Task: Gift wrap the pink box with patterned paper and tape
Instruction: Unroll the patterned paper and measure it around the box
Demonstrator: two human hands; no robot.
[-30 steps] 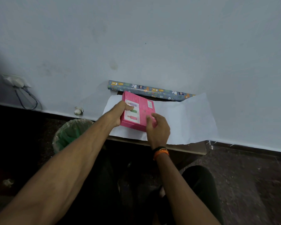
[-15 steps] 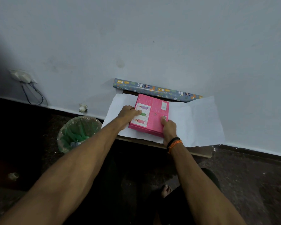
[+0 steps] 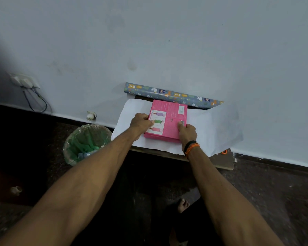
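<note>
A flat pink box [image 3: 169,114] lies on a sheet of paper [image 3: 212,126] spread white side up over a small table. My left hand [image 3: 140,122] holds the box's left edge, thumb on its top face. At the near right corner my right hand [image 3: 186,133] grips the box with a finger on top. A roll of blue patterned wrapping paper [image 3: 172,95] lies along the wall just behind the box.
The wooden table edge [image 3: 220,162] shows under the paper; something small and orange [image 3: 224,152] peeks out at its right. A green-lined waste bin [image 3: 85,144] stands on the floor to the left. A wall socket with cables [image 3: 25,82] is at far left.
The box was tilted up in both hands a second ago; it now lies flat on the paper, shifted right toward the sheet's middle, both hands still on it.
</note>
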